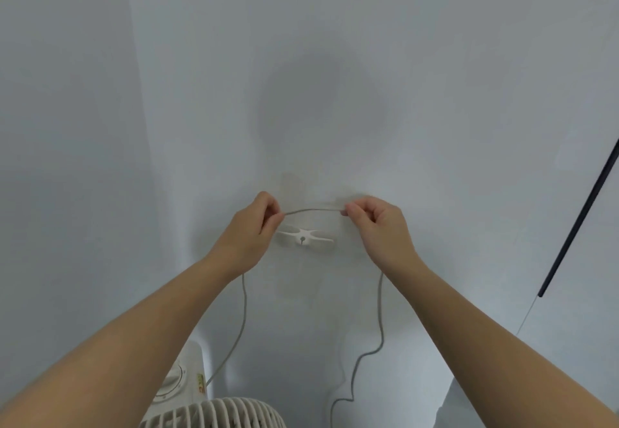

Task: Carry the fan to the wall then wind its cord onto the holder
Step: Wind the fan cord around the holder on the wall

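Note:
A white fan [214,412] stands at the bottom of the view against the pale wall, its grille and control dial showing. A grey cord [313,210] runs in a shallow arc between my two hands, just above a white cross-shaped holder [305,236] fixed to the wall. My left hand [254,223] pinches the cord's left part, my right hand [375,223] pinches its right part. From each hand the cord hangs down: the left strand towards the fan, the right strand in a wavy line to the floor area.
The pale wall [318,76] fills most of the view, with an inner corner line at the left. A thin dark rod [579,216] leans diagonally at the right edge.

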